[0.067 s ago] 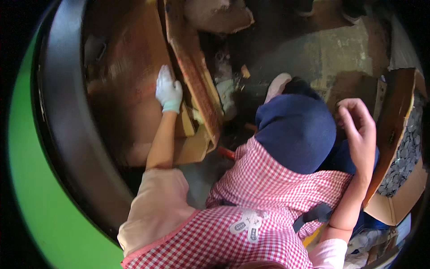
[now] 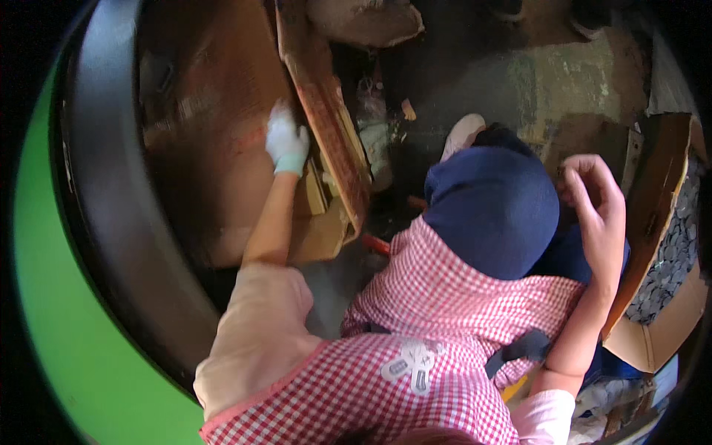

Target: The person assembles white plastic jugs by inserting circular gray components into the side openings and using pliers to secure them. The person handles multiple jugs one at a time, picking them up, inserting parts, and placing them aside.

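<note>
Upper left of centre in the frame, the person's left hand (image 2: 286,143), in a pale glove, lies spread flat with its fingers apart on the inside of a big brown cardboard box (image 2: 215,111), right beside the box's upright flap (image 2: 326,111), gripping nothing. At the right of the frame the bare right hand (image 2: 597,204) hangs with its fingers loosely curled and nothing in them, just above a dark blue knee (image 2: 493,211) and next to a second cardboard box (image 2: 656,222) at the right edge holding small grey round pieces (image 2: 671,252). A red-and-white checked apron (image 2: 445,334) fills the lower centre.
</note>
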`<action>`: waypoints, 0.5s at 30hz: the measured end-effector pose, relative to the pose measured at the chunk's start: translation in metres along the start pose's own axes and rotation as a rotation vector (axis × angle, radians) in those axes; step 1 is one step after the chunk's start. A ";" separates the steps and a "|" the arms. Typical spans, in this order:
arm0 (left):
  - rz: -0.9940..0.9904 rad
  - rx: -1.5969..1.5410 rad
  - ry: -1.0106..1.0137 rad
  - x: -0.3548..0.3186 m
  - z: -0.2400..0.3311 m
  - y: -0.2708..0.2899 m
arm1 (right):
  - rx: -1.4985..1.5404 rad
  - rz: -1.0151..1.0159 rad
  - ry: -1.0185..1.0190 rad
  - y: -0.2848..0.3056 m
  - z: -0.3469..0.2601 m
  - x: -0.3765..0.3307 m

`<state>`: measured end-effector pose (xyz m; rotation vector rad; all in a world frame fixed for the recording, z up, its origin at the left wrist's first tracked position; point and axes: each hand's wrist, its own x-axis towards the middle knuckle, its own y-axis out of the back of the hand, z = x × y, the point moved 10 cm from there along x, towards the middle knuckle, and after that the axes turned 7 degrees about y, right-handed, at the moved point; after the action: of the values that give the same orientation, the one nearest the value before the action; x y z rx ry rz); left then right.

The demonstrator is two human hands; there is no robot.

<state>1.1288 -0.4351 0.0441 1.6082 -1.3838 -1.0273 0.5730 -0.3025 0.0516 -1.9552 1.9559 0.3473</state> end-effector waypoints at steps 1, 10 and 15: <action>-0.106 -0.615 0.240 -0.003 -0.022 -0.011 | -0.014 0.014 0.007 0.000 0.002 0.000; -0.316 -0.150 0.170 -0.011 -0.008 -0.014 | 0.028 0.013 0.083 0.000 0.003 0.006; -0.029 -0.057 -0.020 -0.007 0.017 0.021 | -0.144 0.011 -0.029 0.002 0.018 0.004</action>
<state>1.1042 -0.4310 0.0574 1.5845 -1.3359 -1.0931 0.5729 -0.2991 0.0335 -2.0148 1.9735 0.5307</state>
